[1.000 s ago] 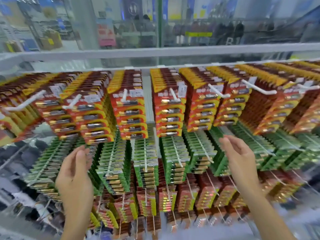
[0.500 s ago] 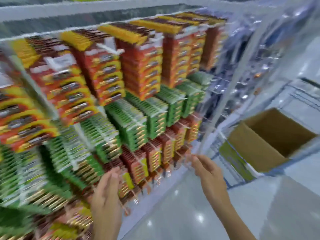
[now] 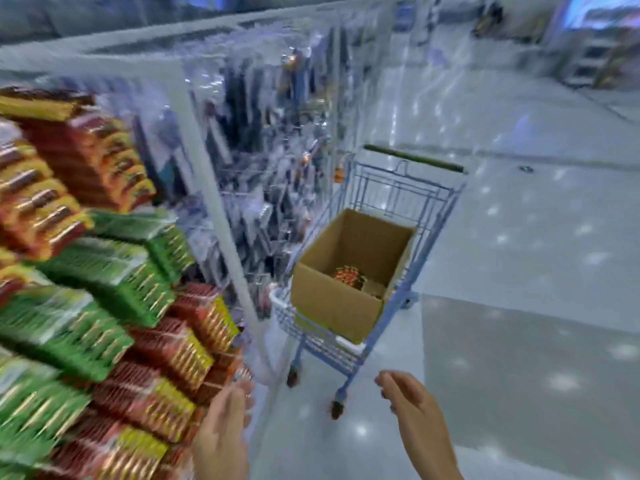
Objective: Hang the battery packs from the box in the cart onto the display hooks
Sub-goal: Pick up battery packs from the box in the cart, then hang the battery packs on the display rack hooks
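Note:
An open cardboard box [image 3: 332, 299] sits in a blue wire cart [image 3: 405, 192] to the right of the display. A few red and orange battery packs [image 3: 348, 274] lie at the bottom of the box. Rows of red, green and orange battery packs [image 3: 104, 271] hang on the display hooks at the left, blurred by motion. My left hand [image 3: 225, 431] is low in the middle, beside the lowest packs, fingers straight and holding nothing. My right hand [image 3: 412, 407] hangs in front of the cart, fingers loosely curled and empty.
A white upright post [image 3: 221, 216] ends the battery section. Beyond it hang clear-packaged goods [image 3: 263, 140]. Shiny pale floor [image 3: 536, 271] spreads to the right of the cart, and blurred shelving [image 3: 595, 53] stands far off at the top right.
The view has swung right, from the battery display to the cart and box. Both hands have dropped lower and come away from the hanging packs, still empty.

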